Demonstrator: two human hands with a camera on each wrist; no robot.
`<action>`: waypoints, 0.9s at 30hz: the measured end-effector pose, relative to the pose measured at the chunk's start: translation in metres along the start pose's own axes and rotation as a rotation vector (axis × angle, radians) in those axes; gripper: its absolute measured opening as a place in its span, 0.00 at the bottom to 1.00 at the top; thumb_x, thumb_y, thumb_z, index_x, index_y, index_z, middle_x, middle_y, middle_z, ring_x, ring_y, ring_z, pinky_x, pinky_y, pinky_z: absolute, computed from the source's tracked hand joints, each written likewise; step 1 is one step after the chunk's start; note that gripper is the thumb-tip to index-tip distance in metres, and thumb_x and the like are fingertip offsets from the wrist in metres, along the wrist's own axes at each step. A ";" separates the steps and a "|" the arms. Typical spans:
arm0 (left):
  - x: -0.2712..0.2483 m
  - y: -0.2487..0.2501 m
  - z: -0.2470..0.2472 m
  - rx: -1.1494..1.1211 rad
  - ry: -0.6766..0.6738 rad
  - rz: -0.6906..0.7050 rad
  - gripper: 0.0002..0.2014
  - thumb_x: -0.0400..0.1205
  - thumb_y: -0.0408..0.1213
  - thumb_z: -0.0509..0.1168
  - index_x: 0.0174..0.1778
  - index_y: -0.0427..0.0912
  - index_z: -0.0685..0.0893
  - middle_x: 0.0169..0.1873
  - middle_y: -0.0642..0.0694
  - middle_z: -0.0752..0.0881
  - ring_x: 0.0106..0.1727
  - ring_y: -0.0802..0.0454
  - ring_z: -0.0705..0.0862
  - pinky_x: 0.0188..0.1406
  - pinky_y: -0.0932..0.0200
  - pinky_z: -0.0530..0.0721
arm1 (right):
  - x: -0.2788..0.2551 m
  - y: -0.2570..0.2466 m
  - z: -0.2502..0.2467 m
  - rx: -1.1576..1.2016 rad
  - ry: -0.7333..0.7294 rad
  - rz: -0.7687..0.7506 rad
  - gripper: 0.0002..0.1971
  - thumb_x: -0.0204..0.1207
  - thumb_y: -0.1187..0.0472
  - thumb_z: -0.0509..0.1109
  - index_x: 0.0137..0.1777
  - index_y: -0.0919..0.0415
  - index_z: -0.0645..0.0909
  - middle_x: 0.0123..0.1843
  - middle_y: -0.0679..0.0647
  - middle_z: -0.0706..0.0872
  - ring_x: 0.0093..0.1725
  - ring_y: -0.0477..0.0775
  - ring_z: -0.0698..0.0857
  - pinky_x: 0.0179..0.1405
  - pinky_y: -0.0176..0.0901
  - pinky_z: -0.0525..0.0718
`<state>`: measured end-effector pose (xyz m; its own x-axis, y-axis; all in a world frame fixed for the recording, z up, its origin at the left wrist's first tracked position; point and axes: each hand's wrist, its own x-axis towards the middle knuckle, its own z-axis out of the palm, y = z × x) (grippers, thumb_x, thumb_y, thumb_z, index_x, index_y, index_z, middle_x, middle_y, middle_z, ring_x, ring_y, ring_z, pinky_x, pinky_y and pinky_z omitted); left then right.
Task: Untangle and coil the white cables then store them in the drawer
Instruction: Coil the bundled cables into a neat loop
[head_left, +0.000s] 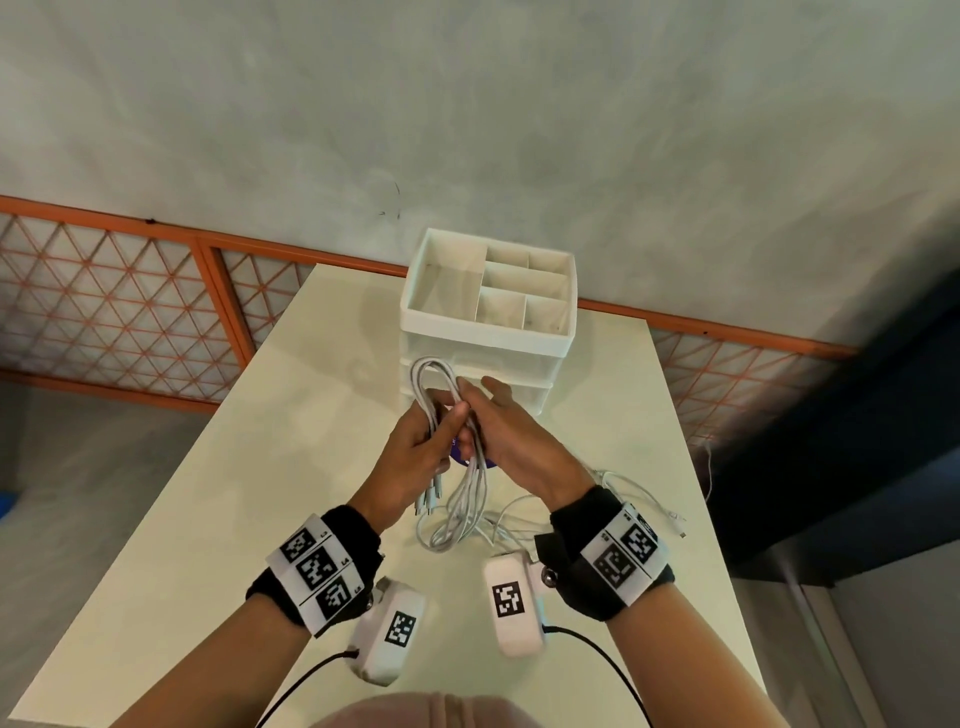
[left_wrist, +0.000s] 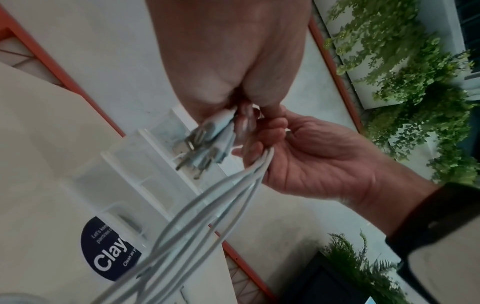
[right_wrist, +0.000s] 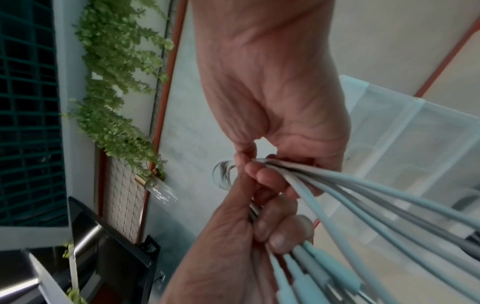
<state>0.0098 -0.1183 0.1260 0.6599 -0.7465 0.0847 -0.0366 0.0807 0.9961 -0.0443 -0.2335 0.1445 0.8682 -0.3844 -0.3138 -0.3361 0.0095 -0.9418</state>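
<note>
Above the pale bench (head_left: 208, 493), head view: both hands are raised together in front of the white drawer unit (head_left: 488, 332). The left hand (head_left: 421, 452) has its fingers curled round a folded bundle of white cables (head_left: 434, 384); the bundle's loops stand above the fingers, and its plug ends hang below the palm. The right hand (head_left: 511, 441) touches the same bundle from the other side, thumb extended toward the drawer unit. Loose white cable (head_left: 613, 480) lies on the bench below and to the right of the hands. The drawer unit carries an open divided tray on top; its drawers appear closed.

Left wrist view: the left hand (left_wrist: 233, 61) grips the plug ends (left_wrist: 205, 142). The right hand (left_wrist: 311, 162) has its fingers curled round several cable strands (left_wrist: 207, 205). A dark round label (left_wrist: 109, 248) shows on the drawer front.

Right wrist view: the right hand (right_wrist: 275, 102) pinches the strands (right_wrist: 363, 195) between thumb and fingers. The left hand (right_wrist: 233, 246) clamps the plug ends just below
</note>
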 end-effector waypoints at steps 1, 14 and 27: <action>0.001 -0.001 -0.001 -0.014 -0.004 -0.018 0.13 0.87 0.39 0.56 0.38 0.39 0.76 0.25 0.47 0.80 0.23 0.58 0.72 0.23 0.61 0.63 | 0.002 0.001 -0.001 0.026 -0.001 0.021 0.41 0.80 0.42 0.60 0.83 0.55 0.39 0.22 0.47 0.79 0.26 0.45 0.79 0.51 0.48 0.75; 0.024 0.010 -0.036 0.016 0.319 0.111 0.17 0.87 0.46 0.57 0.44 0.33 0.77 0.17 0.57 0.63 0.19 0.60 0.61 0.19 0.65 0.64 | -0.020 0.014 -0.006 -0.203 -0.202 -0.060 0.27 0.79 0.32 0.51 0.41 0.56 0.74 0.25 0.47 0.64 0.22 0.46 0.64 0.30 0.41 0.76; 0.037 0.011 -0.023 -0.146 0.505 0.028 0.17 0.88 0.45 0.52 0.34 0.45 0.71 0.27 0.50 0.73 0.21 0.63 0.71 0.24 0.66 0.72 | -0.031 0.006 0.005 -0.539 -0.196 -0.385 0.19 0.85 0.45 0.53 0.49 0.53 0.82 0.30 0.55 0.68 0.31 0.47 0.71 0.39 0.41 0.74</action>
<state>0.0508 -0.1301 0.1398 0.9412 -0.3338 0.0528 0.0212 0.2141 0.9766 -0.0715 -0.2169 0.1476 0.9950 -0.0942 -0.0329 -0.0813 -0.5743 -0.8146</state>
